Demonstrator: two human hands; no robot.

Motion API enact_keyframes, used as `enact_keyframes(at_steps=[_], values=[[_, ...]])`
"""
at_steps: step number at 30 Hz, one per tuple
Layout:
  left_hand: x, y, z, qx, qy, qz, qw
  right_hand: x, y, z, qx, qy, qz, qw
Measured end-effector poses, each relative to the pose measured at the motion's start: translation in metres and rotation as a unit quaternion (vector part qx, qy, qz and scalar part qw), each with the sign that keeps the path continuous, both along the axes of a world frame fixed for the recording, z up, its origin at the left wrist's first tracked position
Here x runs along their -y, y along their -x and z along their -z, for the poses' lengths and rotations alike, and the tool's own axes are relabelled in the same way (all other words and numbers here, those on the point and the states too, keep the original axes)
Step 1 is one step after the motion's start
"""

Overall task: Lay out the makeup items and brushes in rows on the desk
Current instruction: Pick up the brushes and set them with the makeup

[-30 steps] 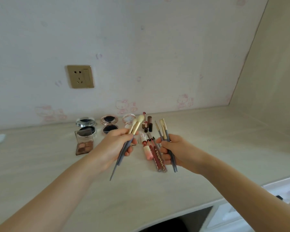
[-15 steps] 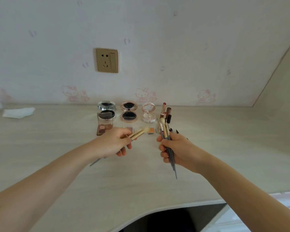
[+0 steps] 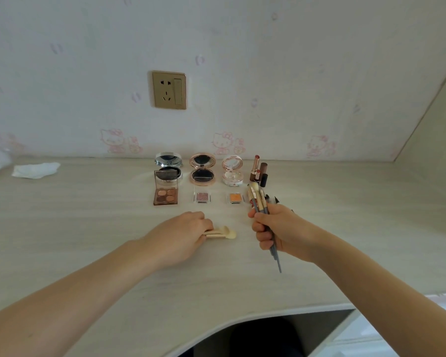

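Near the middle of the frame, our left hand [image 3: 183,234] has come down onto the desk [image 3: 88,228]. Half a second ago it held the pale brushes [image 3: 220,232] in the air, tips pointing to the right; now they lie flat on the wood, heads to the right, and our fingers are curled over the handles. We judge that the first brushes are being set down to begin a new row in front of the palettes.

Our right hand [image 3: 276,231], right of centre, is wrapped tight round the grey-handled brushes [image 3: 262,202]. Their heads point up toward the wall and the handle ends stick out below the fist. This bundle is not laid out yet.

Toward the upper middle, three open compacts [image 3: 201,170] stand in a row at the wall, with upright lipsticks [image 3: 258,171] at their right end. One row nearer to us lie the brown eyeshadow palette [image 3: 165,195] and two small single pans [image 3: 203,197].

For room: bare wood stretches to the left of our left hand, and more lies to the lower right. The curved front edge of the desk runs across the lower part of the frame, so long handles should stay well back from it. A white tissue [image 3: 35,170] lies at the far left.
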State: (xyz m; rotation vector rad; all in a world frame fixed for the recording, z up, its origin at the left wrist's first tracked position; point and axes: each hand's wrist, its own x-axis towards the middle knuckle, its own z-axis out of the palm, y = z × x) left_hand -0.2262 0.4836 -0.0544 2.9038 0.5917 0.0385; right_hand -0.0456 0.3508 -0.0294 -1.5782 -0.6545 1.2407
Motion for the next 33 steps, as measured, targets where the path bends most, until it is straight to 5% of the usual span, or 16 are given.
enact_keyframes(at_steps=[15,33], values=[[0.002,0.007,0.005,0.032,-0.042,0.010,0.999,-0.011,0.005,-0.003,-0.088,-0.014,0.058,0.994],[0.009,0.025,0.016,0.105,-0.027,0.066,0.992,-0.024,0.010,-0.001,-0.059,-0.043,0.050,0.996]])
